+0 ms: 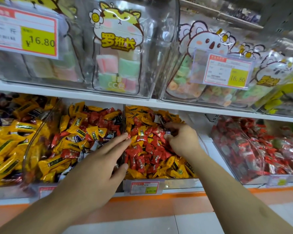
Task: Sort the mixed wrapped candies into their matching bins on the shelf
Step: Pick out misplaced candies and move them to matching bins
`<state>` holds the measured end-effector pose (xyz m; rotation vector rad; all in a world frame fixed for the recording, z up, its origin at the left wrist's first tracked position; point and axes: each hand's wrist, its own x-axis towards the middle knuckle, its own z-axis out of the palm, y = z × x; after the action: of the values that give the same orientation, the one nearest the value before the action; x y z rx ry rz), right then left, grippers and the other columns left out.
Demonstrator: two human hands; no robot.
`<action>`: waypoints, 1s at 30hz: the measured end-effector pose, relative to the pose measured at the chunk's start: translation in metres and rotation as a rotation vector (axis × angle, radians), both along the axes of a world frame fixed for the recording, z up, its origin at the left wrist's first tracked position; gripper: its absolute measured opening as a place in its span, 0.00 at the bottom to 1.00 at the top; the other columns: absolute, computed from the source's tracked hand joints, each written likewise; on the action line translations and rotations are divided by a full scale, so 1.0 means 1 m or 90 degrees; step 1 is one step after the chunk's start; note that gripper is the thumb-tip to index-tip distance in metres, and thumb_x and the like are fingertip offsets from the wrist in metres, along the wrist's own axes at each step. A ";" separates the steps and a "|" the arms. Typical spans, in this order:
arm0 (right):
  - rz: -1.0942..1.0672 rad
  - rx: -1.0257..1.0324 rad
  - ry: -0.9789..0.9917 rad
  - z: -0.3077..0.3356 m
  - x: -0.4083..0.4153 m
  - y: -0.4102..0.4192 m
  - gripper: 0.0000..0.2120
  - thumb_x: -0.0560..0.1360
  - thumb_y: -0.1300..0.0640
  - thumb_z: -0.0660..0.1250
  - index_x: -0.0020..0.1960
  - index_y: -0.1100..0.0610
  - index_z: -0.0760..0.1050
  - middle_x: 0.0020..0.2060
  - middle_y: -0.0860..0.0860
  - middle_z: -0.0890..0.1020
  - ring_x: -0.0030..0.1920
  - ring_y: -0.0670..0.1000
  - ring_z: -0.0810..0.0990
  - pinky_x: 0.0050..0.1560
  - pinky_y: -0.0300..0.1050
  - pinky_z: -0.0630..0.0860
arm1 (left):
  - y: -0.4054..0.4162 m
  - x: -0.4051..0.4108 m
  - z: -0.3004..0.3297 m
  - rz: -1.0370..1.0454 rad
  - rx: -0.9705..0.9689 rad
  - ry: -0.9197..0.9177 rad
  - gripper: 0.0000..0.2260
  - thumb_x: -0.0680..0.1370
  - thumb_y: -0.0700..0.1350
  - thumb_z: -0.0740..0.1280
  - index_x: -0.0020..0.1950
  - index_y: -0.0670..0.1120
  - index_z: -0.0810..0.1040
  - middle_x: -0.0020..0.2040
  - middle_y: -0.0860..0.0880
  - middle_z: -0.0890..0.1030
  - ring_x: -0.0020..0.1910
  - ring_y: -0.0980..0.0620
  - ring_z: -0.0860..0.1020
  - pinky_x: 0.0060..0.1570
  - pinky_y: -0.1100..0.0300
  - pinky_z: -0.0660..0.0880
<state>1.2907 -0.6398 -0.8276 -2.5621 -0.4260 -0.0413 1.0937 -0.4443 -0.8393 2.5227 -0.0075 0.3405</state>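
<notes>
Clear bins on the lower shelf hold mixed wrapped candies. The middle bin (161,183) is full of red candies (147,149) and yellow candies (176,171). My right hand (181,141) lies in this bin, its fingers curled and pinching a dark-wrapped candy (169,131). My left hand (98,166) reaches over the divider between this bin and the bin to its left (46,189), fingers straight, fingertips touching the red candies. That left bin holds yellow candies (79,122), red and a few purple-white ones.
A bin of red candies (243,149) stands at the right, a mostly yellow bin (5,146) at the far left. The upper shelf (108,97) carries clear bins of pastel sweets with price tags (24,29). Below is an orange shelf edge.
</notes>
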 end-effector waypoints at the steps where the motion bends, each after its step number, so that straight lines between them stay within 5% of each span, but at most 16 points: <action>1: -0.002 0.018 -0.002 0.000 -0.001 -0.002 0.17 0.75 0.56 0.77 0.63 0.48 0.83 0.57 0.48 0.85 0.56 0.51 0.82 0.58 0.39 0.76 | 0.000 0.000 -0.001 0.002 0.003 -0.006 0.28 0.83 0.55 0.61 0.82 0.64 0.56 0.77 0.75 0.50 0.67 0.86 0.42 0.60 0.86 0.43; 4: -0.007 0.061 -0.012 -0.002 -0.004 -0.007 0.14 0.71 0.60 0.79 0.54 0.48 0.85 0.46 0.44 0.84 0.45 0.46 0.81 0.50 0.40 0.79 | -0.001 -0.001 -0.003 0.010 0.005 -0.004 0.29 0.83 0.55 0.62 0.82 0.65 0.55 0.78 0.75 0.50 0.69 0.82 0.44 0.62 0.84 0.44; 7: -0.018 0.121 -0.022 0.003 -0.009 -0.013 0.13 0.70 0.63 0.79 0.49 0.47 0.85 0.39 0.41 0.81 0.39 0.41 0.78 0.38 0.28 0.72 | 0.000 -0.003 -0.002 0.011 -0.008 -0.004 0.29 0.84 0.54 0.63 0.82 0.65 0.56 0.78 0.75 0.50 0.72 0.78 0.49 0.63 0.83 0.46; 9: -0.021 0.160 -0.020 0.009 -0.015 -0.016 0.13 0.72 0.63 0.78 0.48 0.46 0.84 0.37 0.44 0.81 0.36 0.42 0.78 0.32 0.27 0.70 | 0.000 -0.005 0.002 0.005 -0.022 0.009 0.29 0.84 0.56 0.62 0.82 0.66 0.54 0.77 0.77 0.45 0.75 0.70 0.61 0.68 0.77 0.57; 11: -0.018 0.196 -0.015 0.016 -0.021 -0.019 0.13 0.72 0.62 0.78 0.48 0.45 0.84 0.37 0.47 0.80 0.33 0.44 0.77 0.29 0.31 0.71 | -0.002 -0.006 0.009 0.008 -0.010 0.051 0.29 0.84 0.58 0.60 0.82 0.67 0.51 0.76 0.79 0.39 0.69 0.66 0.71 0.63 0.69 0.70; 15: 0.021 0.308 0.050 0.031 -0.037 -0.014 0.12 0.72 0.62 0.79 0.48 0.47 0.84 0.33 0.44 0.79 0.32 0.42 0.76 0.34 0.36 0.73 | -0.002 -0.008 0.016 0.014 -0.021 0.056 0.27 0.84 0.57 0.61 0.81 0.66 0.54 0.76 0.79 0.41 0.64 0.72 0.67 0.59 0.74 0.65; 19: 0.079 0.456 0.143 0.047 -0.061 0.002 0.11 0.71 0.66 0.79 0.50 0.55 0.84 0.37 0.45 0.83 0.40 0.45 0.83 0.43 0.35 0.78 | 0.004 -0.010 0.016 0.041 -0.039 0.009 0.25 0.83 0.54 0.65 0.79 0.63 0.63 0.78 0.72 0.56 0.72 0.68 0.63 0.67 0.73 0.60; 21: 0.121 0.518 0.195 0.048 -0.075 0.015 0.12 0.70 0.67 0.79 0.51 0.56 0.85 0.44 0.53 0.86 0.47 0.54 0.86 0.48 0.39 0.79 | 0.007 -0.012 0.020 0.067 -0.064 -0.013 0.25 0.81 0.56 0.69 0.76 0.63 0.67 0.73 0.70 0.65 0.68 0.67 0.67 0.67 0.71 0.66; 23: 0.168 0.543 0.237 0.048 -0.089 0.031 0.11 0.71 0.66 0.79 0.51 0.55 0.85 0.47 0.57 0.86 0.51 0.59 0.86 0.51 0.44 0.79 | 0.009 -0.015 0.025 0.090 -0.116 -0.021 0.25 0.77 0.60 0.72 0.73 0.64 0.69 0.66 0.70 0.71 0.62 0.69 0.70 0.56 0.75 0.68; 30: 0.208 0.553 0.293 0.043 -0.109 0.066 0.10 0.71 0.64 0.79 0.50 0.55 0.85 0.46 0.56 0.86 0.47 0.53 0.85 0.50 0.45 0.78 | 0.021 -0.017 0.030 0.137 -0.274 -0.007 0.07 0.77 0.52 0.75 0.54 0.58 0.81 0.45 0.61 0.84 0.47 0.64 0.82 0.50 0.59 0.81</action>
<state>1.1817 -0.5736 -0.7843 -1.5646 -0.4965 0.3891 1.0769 -0.4236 -0.8090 2.0977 0.3024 0.3945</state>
